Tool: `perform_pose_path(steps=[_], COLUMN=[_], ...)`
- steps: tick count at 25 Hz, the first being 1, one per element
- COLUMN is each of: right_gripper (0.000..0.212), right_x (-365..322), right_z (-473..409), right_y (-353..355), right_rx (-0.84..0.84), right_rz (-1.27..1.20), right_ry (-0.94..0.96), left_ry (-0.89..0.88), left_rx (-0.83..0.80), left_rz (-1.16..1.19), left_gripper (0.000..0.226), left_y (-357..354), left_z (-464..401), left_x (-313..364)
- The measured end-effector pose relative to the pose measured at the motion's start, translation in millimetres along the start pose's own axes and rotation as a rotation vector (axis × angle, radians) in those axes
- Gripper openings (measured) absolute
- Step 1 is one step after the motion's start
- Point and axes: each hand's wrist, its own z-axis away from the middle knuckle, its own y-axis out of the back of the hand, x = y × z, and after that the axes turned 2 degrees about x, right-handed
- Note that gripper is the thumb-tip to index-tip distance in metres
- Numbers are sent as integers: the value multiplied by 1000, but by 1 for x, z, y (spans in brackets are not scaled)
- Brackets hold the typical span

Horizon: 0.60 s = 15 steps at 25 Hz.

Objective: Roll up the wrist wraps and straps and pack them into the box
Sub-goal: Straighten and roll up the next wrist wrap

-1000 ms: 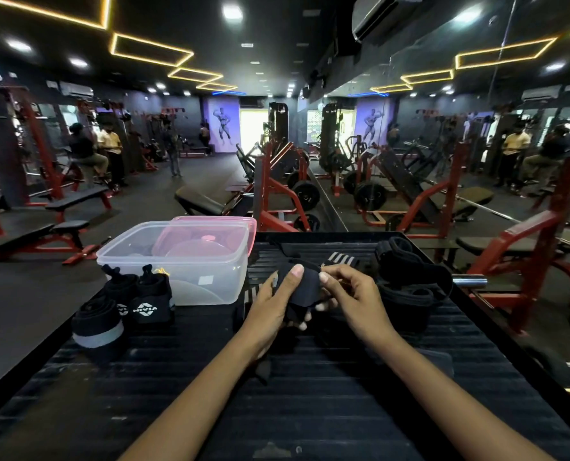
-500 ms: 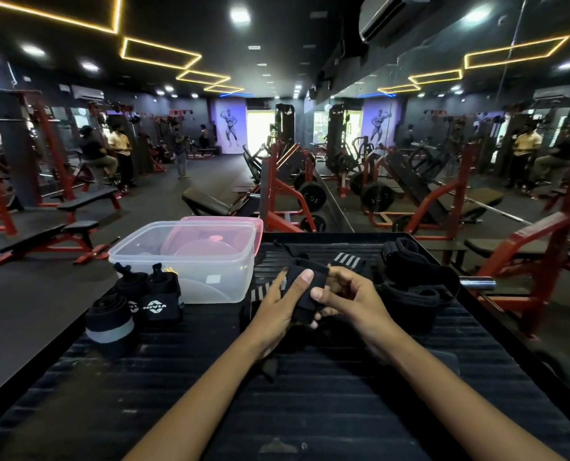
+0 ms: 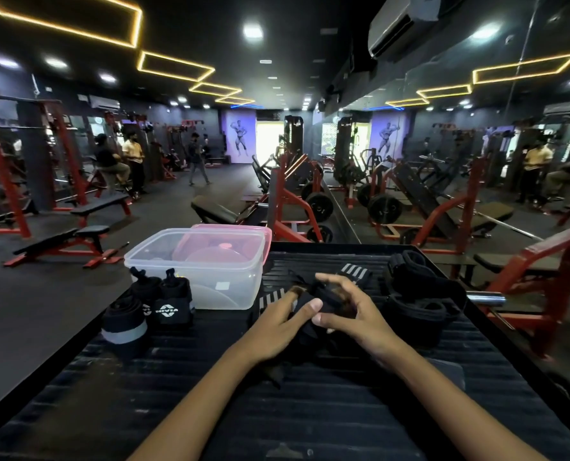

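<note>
My left hand (image 3: pixel 282 322) and my right hand (image 3: pixel 350 312) both grip a black wrist wrap (image 3: pixel 320 299) low over the black ribbed platform (image 3: pixel 310 410). Its striped ends (image 3: pixel 355 272) lie on the platform on either side of my hands. The clear plastic box (image 3: pixel 207 266) stands open behind my left hand, with a pink lid (image 3: pixel 230 241) propped inside it. Left of the box stand two rolled black wraps (image 3: pixel 169 302) with white logos and a larger roll with a grey band (image 3: pixel 124 324). A pile of black straps (image 3: pixel 416 294) lies to the right of my right hand.
The platform has raised edges; a metal bar end (image 3: pixel 486 298) sticks out past its right rim. Red gym machines, benches (image 3: pixel 64 241) and weight plates fill the floor beyond. Several people stand far left and in the mirror at the right.
My hands have lowered towards the platform with the wrap. My right fingers have curled over its top and my left thumb now presses against it. The camera has tilted up a little.
</note>
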Motion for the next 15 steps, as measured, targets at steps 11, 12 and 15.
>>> perform_pose_path(steps=[11, 12, 15], right_gripper=[51, 51, 51], right_x=[-9, -11, -17], right_z=[-29, -32, -42], right_y=[-82, -96, -142], right_rx=[-45, -62, -107], right_rz=[216, 266, 392], right_ry=[123, 138, 178], left_ry=[-192, -167, -74], left_rx=[648, 691, 775], left_rz=[-369, -376, -465], left_gripper=[37, 37, 41], left_y=[121, 128, 148], left_z=[85, 92, 118], left_x=[-50, -54, -70])
